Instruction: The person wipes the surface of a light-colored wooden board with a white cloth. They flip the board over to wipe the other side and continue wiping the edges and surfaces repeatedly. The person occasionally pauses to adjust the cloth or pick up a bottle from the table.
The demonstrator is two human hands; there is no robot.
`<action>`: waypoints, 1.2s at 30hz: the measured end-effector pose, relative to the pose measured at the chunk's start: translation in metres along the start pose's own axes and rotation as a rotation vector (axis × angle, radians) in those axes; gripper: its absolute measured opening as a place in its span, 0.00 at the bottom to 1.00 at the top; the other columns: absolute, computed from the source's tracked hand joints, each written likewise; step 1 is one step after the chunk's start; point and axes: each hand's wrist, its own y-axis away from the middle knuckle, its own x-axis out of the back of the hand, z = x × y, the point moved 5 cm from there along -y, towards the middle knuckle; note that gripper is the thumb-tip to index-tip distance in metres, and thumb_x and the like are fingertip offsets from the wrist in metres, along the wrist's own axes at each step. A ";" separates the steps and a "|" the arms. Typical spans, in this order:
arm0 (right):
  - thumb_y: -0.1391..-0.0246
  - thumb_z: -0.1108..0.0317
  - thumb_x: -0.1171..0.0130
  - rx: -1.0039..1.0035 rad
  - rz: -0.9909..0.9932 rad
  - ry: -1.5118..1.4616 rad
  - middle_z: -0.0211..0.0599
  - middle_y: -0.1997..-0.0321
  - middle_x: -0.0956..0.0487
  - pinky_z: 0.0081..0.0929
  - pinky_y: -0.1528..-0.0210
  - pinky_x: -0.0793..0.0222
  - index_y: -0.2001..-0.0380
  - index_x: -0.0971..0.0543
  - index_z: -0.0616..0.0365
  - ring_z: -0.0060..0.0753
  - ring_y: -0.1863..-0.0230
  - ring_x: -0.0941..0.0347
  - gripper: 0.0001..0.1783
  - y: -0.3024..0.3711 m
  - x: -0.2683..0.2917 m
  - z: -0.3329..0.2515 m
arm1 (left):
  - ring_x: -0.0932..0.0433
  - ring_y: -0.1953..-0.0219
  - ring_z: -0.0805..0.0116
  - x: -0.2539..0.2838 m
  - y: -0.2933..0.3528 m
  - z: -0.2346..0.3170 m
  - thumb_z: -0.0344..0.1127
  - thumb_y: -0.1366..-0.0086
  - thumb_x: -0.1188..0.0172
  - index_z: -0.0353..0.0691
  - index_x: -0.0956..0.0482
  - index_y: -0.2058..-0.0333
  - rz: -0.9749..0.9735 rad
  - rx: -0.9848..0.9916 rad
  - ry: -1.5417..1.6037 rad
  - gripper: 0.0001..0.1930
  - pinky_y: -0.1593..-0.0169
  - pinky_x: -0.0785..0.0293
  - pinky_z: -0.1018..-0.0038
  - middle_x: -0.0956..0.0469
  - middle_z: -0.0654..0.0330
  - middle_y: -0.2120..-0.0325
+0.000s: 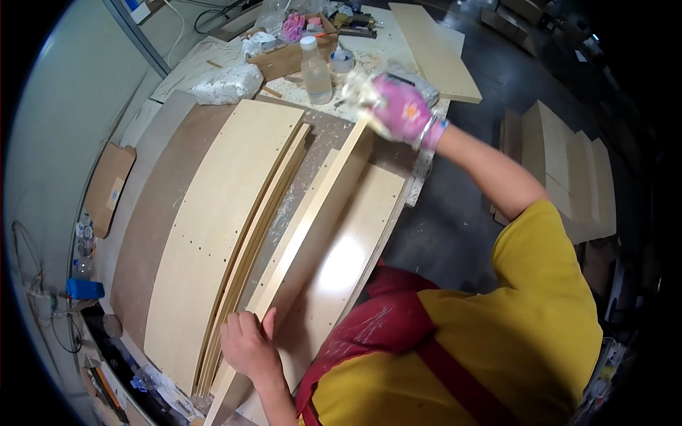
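Note:
My bare left hand (249,346) is closed over the near part of a long pale wooden board (309,213), fingers on its left side and thumb on top. The board stands on its narrow edge. At its far end is my right hand (401,110), in a pink glove with a flower print. Motion smears its fingers, and something whitish there may be a cloth or the glove's own fingertips. A flat pale panel (362,213) lies right of the upright board. Stacked boards (220,192) with small drilled holes lie to its left.
On the workbench (153,234), at the far side, are a clear bottle with a white cap (316,71), a roll of tape (342,59), a cardboard box (284,60) of tools and a plastic-wrapped bundle (227,84). More panels (568,167) stand beyond the bench at right.

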 end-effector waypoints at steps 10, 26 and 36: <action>0.52 0.53 0.43 -0.012 0.025 0.030 0.52 0.68 0.23 0.45 0.63 0.30 0.55 0.27 0.53 0.54 0.66 0.26 0.23 0.007 -0.036 0.004 | 0.32 0.74 0.56 0.008 0.003 -0.006 0.50 0.45 0.40 0.40 0.36 0.80 -0.023 0.021 0.019 0.21 0.72 0.36 0.63 0.34 0.56 0.79; 0.62 0.50 0.42 0.478 -0.620 -0.403 0.54 0.52 0.33 0.39 0.48 0.38 0.54 0.27 0.60 0.60 0.51 0.34 0.33 0.035 -0.061 -0.173 | 0.31 0.49 0.53 0.080 0.130 -0.165 0.50 0.59 0.29 0.38 0.25 0.54 0.037 0.462 0.025 0.34 0.47 0.38 0.58 0.26 0.52 0.55; 0.64 0.66 0.41 0.910 -0.526 -0.449 0.53 0.56 0.30 0.43 0.51 0.35 0.57 0.28 0.61 0.57 0.53 0.33 0.26 0.047 -0.079 -0.322 | 0.27 0.55 0.69 0.011 0.307 -0.272 0.24 0.48 0.39 0.31 0.31 0.52 0.586 1.215 1.149 0.23 0.49 0.33 0.74 0.25 0.57 0.58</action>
